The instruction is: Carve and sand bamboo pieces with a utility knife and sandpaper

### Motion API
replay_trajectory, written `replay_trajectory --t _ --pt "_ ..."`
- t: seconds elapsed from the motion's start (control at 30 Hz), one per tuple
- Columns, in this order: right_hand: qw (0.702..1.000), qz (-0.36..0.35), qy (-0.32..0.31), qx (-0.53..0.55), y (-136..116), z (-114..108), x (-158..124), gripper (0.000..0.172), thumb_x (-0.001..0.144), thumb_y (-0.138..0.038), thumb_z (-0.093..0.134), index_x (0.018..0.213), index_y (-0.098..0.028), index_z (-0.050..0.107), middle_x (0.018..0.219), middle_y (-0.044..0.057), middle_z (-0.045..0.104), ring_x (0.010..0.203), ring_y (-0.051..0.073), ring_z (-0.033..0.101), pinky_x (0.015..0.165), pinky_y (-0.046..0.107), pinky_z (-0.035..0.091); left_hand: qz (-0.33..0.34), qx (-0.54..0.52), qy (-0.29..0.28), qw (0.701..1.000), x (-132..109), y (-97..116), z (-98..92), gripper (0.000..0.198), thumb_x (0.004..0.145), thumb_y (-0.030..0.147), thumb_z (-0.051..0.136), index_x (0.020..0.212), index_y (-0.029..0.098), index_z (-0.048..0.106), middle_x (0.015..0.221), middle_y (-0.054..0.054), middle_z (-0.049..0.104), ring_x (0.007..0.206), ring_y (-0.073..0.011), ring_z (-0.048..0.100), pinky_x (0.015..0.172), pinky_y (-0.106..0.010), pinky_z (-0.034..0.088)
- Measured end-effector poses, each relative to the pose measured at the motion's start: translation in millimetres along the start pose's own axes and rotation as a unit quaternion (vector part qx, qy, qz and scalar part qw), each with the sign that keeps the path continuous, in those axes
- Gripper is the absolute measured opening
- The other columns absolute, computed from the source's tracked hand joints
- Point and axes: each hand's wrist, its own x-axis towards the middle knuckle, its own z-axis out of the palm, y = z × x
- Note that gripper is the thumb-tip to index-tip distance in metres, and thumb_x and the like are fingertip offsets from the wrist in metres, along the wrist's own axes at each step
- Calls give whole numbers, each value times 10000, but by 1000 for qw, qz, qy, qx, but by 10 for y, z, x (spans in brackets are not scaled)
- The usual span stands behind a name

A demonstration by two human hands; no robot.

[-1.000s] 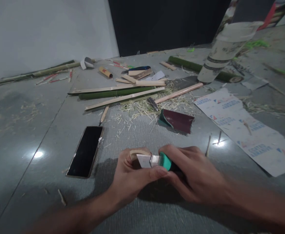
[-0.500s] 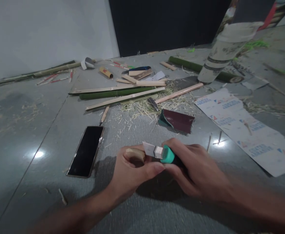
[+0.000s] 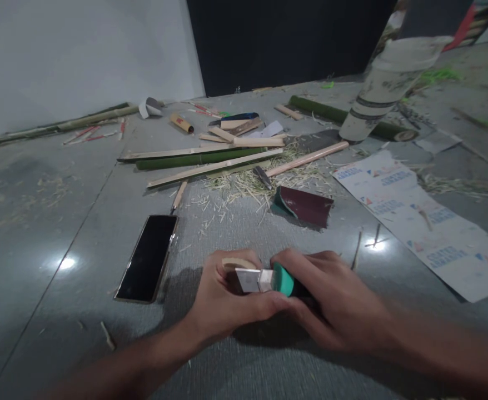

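Note:
My left hand point(image 3: 223, 294) is wrapped round a short pale piece of bamboo point(image 3: 234, 262); its curved rim shows above the fingers and the rest is hidden. My right hand point(image 3: 331, 294) grips a utility knife point(image 3: 283, 279) with a green and black handle. Its flat metal blade points left and lies over the bamboo's opening, near the rim. Whether the edge touches the bamboo I cannot tell. The left thumb rests against the right hand below the knife. Both hands are above the grey floor, with a smartphone point(image 3: 147, 258) to their left.
Beyond my hands lie a curved maroon piece point(image 3: 306, 206), a hammer point(image 3: 306, 159), split bamboo strips point(image 3: 214, 168) and pale shavings point(image 3: 244, 189). A wooden-handled tool point(image 3: 180, 195) lies behind the phone. Printed paper point(image 3: 427, 222) is at right. A white post point(image 3: 373, 91) stands behind, beside a green bamboo pole point(image 3: 319, 108).
The knife blade has moved down and left, from beside the bamboo's rim to over its opening. My right hand has shifted slightly left with it, and the bamboo has tilted a little.

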Motion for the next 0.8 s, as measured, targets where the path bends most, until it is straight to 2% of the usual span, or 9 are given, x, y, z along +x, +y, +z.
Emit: replay_trajectory --t 0.2,0.33,0.43,0.53,0.63,0.8 --pt "1000 -3 5 2 -10 2 9 240 1124 -428 400 982 -241 447 678 -43 594 531 143 560 544 280 364 25 9 -4 1000 -8 -38 -12 613 689 366 979 512 167 427 532 52 403 504 -60 324 448 -218 234" --pt "1000 -4 7 3 -17 6 13 239 1114 -433 415 976 -242 457 683 -36 607 537 146 564 552 281 368 15 17 -1 1000 -26 -30 1 588 719 394 951 518 181 441 512 57 394 479 -62 314 428 -219 236" --pt "1000 15 20 -9 -12 7 13 227 1116 -422 418 986 -242 465 677 -30 624 535 152 578 534 282 354 16 66 35 997 -43 25 39 528 772 372 890 517 182 469 509 48 421 474 -69 328 432 -225 255" --pt "998 43 40 -19 0 -1 10 217 1125 -419 420 1035 -231 479 701 -25 650 537 154 591 523 282 355 18 127 10 992 -51 58 59 530 798 287 847 465 172 451 466 56 353 460 -62 280 442 -236 234" --pt "998 48 44 -21 13 -8 5 234 1128 -439 430 1038 -229 483 699 -33 640 531 151 579 526 279 360 -21 66 23 997 -38 21 24 509 787 367 878 501 175 503 486 53 402 472 -65 313 431 -218 257" --pt "999 32 33 -8 36 6 5 252 1120 -457 437 1012 -232 478 681 -38 612 518 142 545 522 266 340 -85 -4 -1 996 12 -19 -72 432 685 397 973 682 189 595 470 77 507 374 -51 385 361 -184 292"
